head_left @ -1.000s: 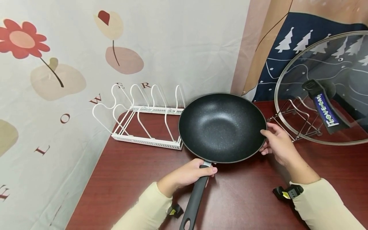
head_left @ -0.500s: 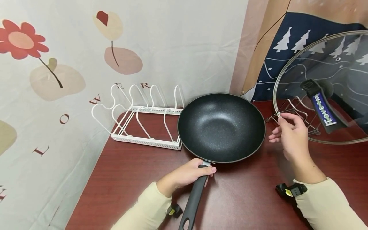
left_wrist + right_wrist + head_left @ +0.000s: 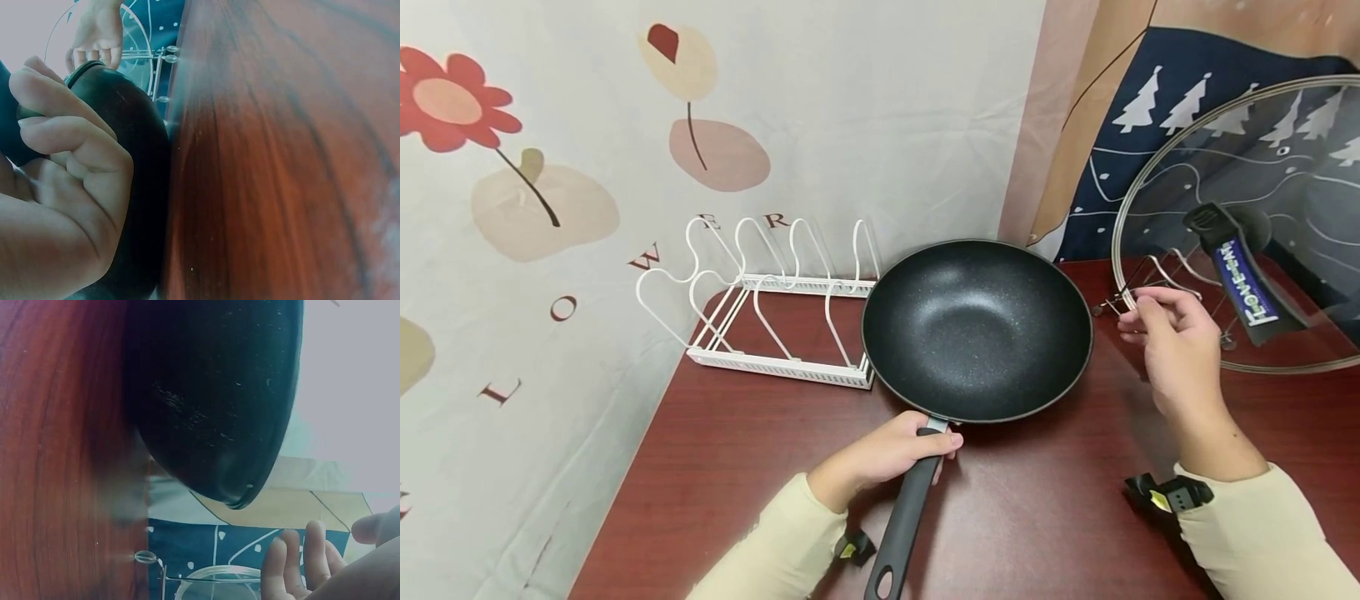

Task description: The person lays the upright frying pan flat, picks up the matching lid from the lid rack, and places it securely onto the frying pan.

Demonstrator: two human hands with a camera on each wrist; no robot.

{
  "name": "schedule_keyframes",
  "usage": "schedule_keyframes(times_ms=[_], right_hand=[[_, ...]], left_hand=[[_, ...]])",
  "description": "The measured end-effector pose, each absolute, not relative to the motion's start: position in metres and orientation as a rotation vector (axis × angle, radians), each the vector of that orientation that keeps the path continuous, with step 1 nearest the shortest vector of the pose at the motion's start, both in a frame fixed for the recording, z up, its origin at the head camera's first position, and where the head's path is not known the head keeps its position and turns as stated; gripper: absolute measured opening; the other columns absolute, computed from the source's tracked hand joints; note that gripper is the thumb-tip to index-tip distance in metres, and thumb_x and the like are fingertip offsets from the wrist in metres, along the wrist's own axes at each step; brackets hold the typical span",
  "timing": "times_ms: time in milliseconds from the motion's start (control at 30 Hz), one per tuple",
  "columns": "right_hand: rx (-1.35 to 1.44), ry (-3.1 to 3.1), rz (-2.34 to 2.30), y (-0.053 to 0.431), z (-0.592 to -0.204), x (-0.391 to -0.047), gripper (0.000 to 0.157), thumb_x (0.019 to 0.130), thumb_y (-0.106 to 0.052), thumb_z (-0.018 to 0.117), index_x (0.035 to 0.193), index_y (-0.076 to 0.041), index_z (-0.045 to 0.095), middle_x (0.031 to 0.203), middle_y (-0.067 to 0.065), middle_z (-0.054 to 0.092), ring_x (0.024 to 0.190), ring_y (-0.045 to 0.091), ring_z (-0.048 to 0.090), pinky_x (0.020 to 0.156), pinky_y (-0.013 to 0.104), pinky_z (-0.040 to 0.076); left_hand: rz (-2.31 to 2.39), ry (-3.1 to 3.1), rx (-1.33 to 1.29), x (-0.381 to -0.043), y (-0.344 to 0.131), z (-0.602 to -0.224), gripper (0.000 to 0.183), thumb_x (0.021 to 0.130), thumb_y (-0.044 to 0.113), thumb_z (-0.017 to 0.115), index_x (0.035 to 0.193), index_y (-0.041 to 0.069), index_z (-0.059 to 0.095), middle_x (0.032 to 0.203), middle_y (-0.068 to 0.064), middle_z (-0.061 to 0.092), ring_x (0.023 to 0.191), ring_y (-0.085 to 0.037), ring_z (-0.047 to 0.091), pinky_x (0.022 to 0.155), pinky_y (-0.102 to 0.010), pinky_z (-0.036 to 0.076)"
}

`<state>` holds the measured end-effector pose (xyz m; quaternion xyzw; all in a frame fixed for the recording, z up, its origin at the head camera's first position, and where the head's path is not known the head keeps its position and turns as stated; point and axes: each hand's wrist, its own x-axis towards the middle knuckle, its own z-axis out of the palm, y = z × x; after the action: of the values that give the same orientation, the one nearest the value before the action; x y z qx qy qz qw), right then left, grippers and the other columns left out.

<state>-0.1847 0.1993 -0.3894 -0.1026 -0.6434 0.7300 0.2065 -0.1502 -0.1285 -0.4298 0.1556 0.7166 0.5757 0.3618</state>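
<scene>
A black wok (image 3: 977, 333) lies on the table, its inside facing up. My left hand (image 3: 880, 457) grips the root of its dark grey handle (image 3: 906, 521), thumb across the top; in the left wrist view the fingers curl beside the wok's dark side (image 3: 140, 156). To the right of the wok, my right hand (image 3: 1183, 358) is off the rim, its fingertips overlapping the edge of a large glass lid (image 3: 1307, 208). The right wrist view shows those fingers (image 3: 315, 547) loosely bent, thumb apart, nothing between them. The lid stands tilted, its black handle (image 3: 1247, 275) facing me.
A white pan rack (image 3: 782, 368) with several upright wire loops stands left of the wok, right beside its rim. Under the lid is a small metal wire stand (image 3: 1227, 340). Patterned cloth (image 3: 880, 125) hangs behind the reddish wooden table (image 3: 1037, 508).
My right hand has let go of the wok's right rim and moved right, to the lid's edge. My left hand keeps its grip on the handle, and the wok stays in place.
</scene>
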Motion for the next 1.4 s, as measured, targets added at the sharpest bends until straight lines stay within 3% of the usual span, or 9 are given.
schedule_keyframes(times_ms=[467, 900, 1167, 1400], right_hand=[[-0.464, -1.433, 2.174, 0.207, -0.388, -0.191, 0.009, 0.096, -0.005, 0.064, 0.104, -0.007, 0.063, 0.077, 0.003, 0.069, 0.066, 0.011, 0.067, 0.055, 0.018, 0.055], [-0.464, -1.386, 2.161, 0.206, -0.388, -0.191, 0.003, 0.095, -0.003, 0.064, 0.096, -0.006, 0.063, 0.072, 0.004, 0.070, 0.060, 0.012, 0.065, 0.052, 0.018, 0.053], [-0.360, -1.644, 2.107, 0.199, -0.391, -0.188, 0.005, 0.097, -0.011, 0.064, 0.098, -0.006, 0.065, 0.079, -0.001, 0.069, 0.072, 0.007, 0.065, 0.062, 0.014, 0.055], [-0.240, -1.651, 1.985, 0.192, -0.375, -0.178, 0.006, 0.094, -0.004, 0.065, 0.099, -0.006, 0.068, 0.086, 0.001, 0.069, 0.077, 0.009, 0.066, 0.070, 0.011, 0.055]], left_hand=[[1.464, 1.869, 0.404, -0.150, -0.128, -0.430, 0.037, 0.099, 0.026, 0.057, 0.094, -0.011, 0.059, 0.058, 0.005, 0.058, 0.054, -0.007, 0.052, 0.057, -0.019, 0.041], [1.470, 1.864, 0.409, -0.151, -0.128, -0.431, 0.039, 0.100, 0.026, 0.057, 0.095, -0.013, 0.058, 0.059, 0.004, 0.058, 0.054, -0.008, 0.052, 0.057, -0.019, 0.041], [1.477, 1.859, 0.414, -0.150, -0.129, -0.433, 0.039, 0.099, 0.026, 0.058, 0.095, -0.013, 0.058, 0.059, 0.005, 0.059, 0.054, -0.008, 0.053, 0.058, -0.019, 0.041], [1.479, 1.860, 0.412, -0.150, -0.128, -0.431, 0.041, 0.099, 0.026, 0.058, 0.097, -0.015, 0.057, 0.059, 0.004, 0.058, 0.055, -0.008, 0.053, 0.058, -0.019, 0.042]])
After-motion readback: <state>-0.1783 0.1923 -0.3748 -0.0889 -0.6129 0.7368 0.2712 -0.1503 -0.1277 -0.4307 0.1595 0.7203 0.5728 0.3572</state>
